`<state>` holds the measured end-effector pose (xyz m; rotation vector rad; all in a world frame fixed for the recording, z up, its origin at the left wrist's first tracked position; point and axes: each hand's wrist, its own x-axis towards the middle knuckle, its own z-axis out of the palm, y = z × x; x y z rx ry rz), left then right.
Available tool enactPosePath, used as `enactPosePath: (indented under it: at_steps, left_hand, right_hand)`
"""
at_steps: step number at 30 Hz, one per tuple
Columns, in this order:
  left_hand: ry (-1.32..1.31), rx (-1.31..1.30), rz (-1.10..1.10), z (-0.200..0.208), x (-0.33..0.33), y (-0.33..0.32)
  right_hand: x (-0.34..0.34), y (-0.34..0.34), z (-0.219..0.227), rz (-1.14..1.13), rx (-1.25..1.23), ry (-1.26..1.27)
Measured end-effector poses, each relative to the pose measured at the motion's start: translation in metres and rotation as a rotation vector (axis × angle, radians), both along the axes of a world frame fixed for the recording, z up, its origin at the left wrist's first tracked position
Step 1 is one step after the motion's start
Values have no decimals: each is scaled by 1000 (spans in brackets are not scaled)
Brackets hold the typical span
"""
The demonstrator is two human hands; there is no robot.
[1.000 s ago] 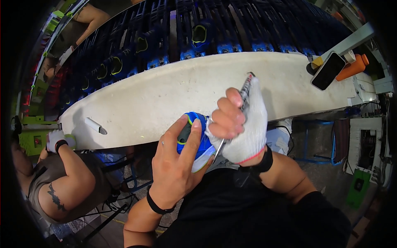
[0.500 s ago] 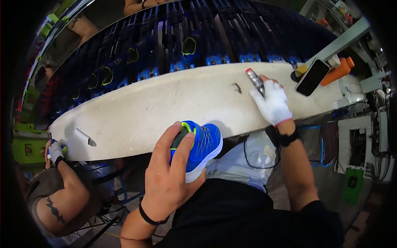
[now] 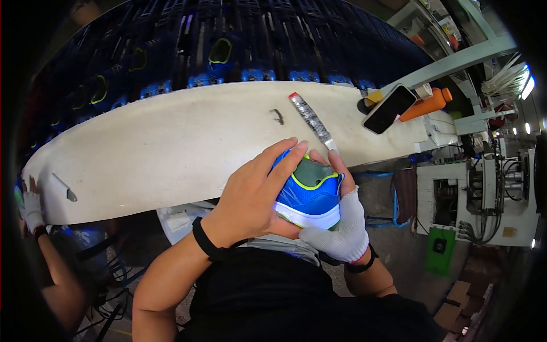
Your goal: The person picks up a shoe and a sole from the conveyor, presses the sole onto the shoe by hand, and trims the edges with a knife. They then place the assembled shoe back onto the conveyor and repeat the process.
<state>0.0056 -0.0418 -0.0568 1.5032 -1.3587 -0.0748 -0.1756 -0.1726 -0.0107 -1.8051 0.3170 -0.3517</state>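
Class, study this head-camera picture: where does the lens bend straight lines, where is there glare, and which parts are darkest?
In the head view, the white worktable bows into an arc from fisheye distortion; lamps at the right edge glare white; the corners fall to black, and the racks of shoes behind sit in shadow. The blue shoe, held by the bare left hand and gloved right hand, is sharp and evenly lit.

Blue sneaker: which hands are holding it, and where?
Both. The bare left hand wraps the blue sneaker over its top and left side; the gloved right hand cups its right side and sole.
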Motion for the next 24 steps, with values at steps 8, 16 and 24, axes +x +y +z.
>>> enactPosePath:
  at_steps: [8,16,24]
  left_hand:
    - [-80,-15,44,-12,-8,-5]
    - [57,-107,-21,-17,-8,21]
    - [-46,-64,222,33,71,85]
  right_hand:
    - [-4,0,-7,-80,108,-26]
    - [-3,20,-21,-113,92,-218]
    - [60,-45,107,-188,91,-793]
